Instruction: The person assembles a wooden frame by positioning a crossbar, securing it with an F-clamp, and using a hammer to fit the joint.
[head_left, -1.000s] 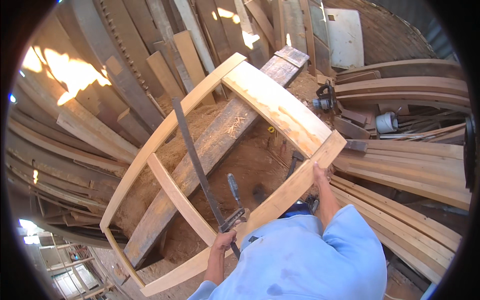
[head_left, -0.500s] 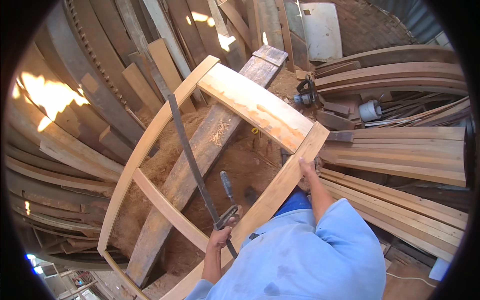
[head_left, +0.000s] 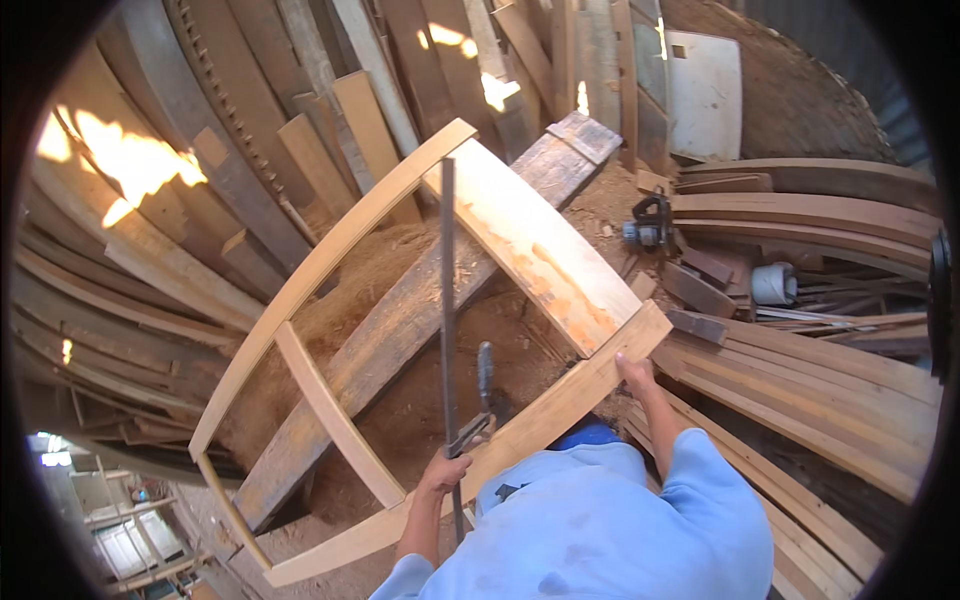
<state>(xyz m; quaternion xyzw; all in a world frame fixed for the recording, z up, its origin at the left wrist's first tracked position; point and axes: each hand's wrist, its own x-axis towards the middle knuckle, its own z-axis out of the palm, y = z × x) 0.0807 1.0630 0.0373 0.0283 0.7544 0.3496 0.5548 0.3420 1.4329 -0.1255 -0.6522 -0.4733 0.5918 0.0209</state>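
A large pale wooden frame with a wide panel at its far right end and a crossbar lies in front of me, its near rail against my body. My right hand is closed on the near rail by its right corner. In my left hand is a long dark bar clamp, gripped near its sliding jaw. The bar stands across the frame's opening, and the clamp's screw handle points away from me. Whether the clamp touches the frame, I cannot tell.
Beneath the frame runs a thick, weathered plank strewn with shavings. Boards lean along the far left. A power tool rests in sawdust at the right, near a white bucket and stacked planks.
The bar clamp has swung from a leftward lean to nearly straight up in view. The frame sits at a slightly different angle, with both hands keeping their holds.
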